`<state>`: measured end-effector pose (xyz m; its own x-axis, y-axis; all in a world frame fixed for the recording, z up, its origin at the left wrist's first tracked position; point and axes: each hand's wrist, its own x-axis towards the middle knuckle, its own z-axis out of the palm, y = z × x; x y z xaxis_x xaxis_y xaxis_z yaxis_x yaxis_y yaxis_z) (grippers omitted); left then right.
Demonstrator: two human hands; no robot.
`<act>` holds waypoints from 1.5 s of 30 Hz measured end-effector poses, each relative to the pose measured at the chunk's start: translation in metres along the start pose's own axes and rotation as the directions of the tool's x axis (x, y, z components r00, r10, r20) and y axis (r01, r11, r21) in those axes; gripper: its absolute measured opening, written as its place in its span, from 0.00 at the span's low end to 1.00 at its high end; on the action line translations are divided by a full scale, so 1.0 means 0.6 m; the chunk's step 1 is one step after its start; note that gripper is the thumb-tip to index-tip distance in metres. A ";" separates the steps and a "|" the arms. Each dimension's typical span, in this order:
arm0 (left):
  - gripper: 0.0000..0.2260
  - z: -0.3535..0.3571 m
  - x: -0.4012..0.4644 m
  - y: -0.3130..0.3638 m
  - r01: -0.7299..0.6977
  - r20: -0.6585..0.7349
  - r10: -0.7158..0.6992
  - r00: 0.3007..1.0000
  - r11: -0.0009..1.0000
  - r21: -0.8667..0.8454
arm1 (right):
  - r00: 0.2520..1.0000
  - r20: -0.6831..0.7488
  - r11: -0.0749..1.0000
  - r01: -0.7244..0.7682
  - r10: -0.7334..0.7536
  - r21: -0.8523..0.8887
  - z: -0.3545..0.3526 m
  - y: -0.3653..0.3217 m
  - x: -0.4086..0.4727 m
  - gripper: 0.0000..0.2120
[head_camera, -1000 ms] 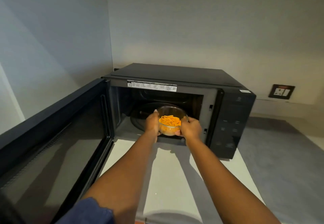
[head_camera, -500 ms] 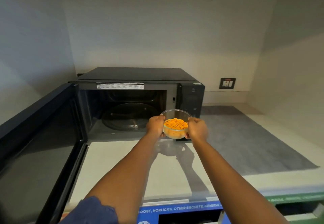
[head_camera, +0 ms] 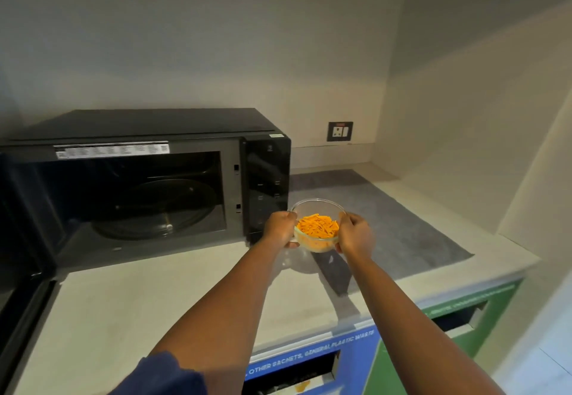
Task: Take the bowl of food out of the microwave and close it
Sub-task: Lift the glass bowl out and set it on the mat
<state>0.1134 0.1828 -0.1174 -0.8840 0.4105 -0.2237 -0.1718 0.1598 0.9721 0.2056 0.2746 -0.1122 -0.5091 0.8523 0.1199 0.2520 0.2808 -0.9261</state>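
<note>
So in the head view, both hands have the glass bowl (head_camera: 317,224) of orange food clamped between them, left hand (head_camera: 279,228) on its left rim and right hand (head_camera: 355,234) on its right, each grip closed on the glass. The bowl is out of the microwave (head_camera: 148,184), held in the air just right of the control panel and above the counter (head_camera: 161,298), roughly over the near edge of the grey mat (head_camera: 393,224). Judging from that, the step now is setting it down, and I'd say lower it flat and slow so nothing slides out, land it on the mat or bare counter well away from the near edge, and only let go once the base sits steady. Glass could be hot, so no lingering. The door (head_camera: 18,301) hangs wide open at the left, so one hand has to go back for it after. Compared with half a second ago, the bowl has travelled further right, from in front of the cavity's right edge to past the panel, and the view has swung right too, cutting off most of the door.
</note>
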 end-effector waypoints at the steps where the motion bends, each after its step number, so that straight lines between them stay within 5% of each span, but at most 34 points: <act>1: 0.15 0.015 0.006 -0.003 0.011 0.018 -0.011 1.000 1.000 0.001 | 1.000 -0.005 1.000 -0.004 0.004 -0.008 -0.006 0.010 0.011 0.15; 13: 0.10 0.152 0.102 -0.033 0.055 0.074 -0.061 0.995 0.996 0.076 | 0.998 -0.007 0.995 -0.069 0.068 -0.067 -0.040 0.101 0.143 0.15; 21: 0.15 0.206 0.156 -0.053 0.063 0.061 -0.069 0.996 0.994 0.092 | 0.989 0.048 0.986 -0.135 0.140 -0.094 -0.035 0.145 0.211 0.16; 45: 0.16 0.162 0.194 -0.058 0.054 -0.002 -0.054 0.999 0.986 0.157 | 0.983 0.136 0.989 -0.113 0.126 -0.096 0.015 0.133 0.223 0.16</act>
<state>0.0588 0.3125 -0.1842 -0.8745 0.3991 -0.2756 -0.1485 0.3207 0.9355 0.1504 0.4069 -0.1733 -0.5808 0.8127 -0.0472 0.3859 0.2238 -0.8950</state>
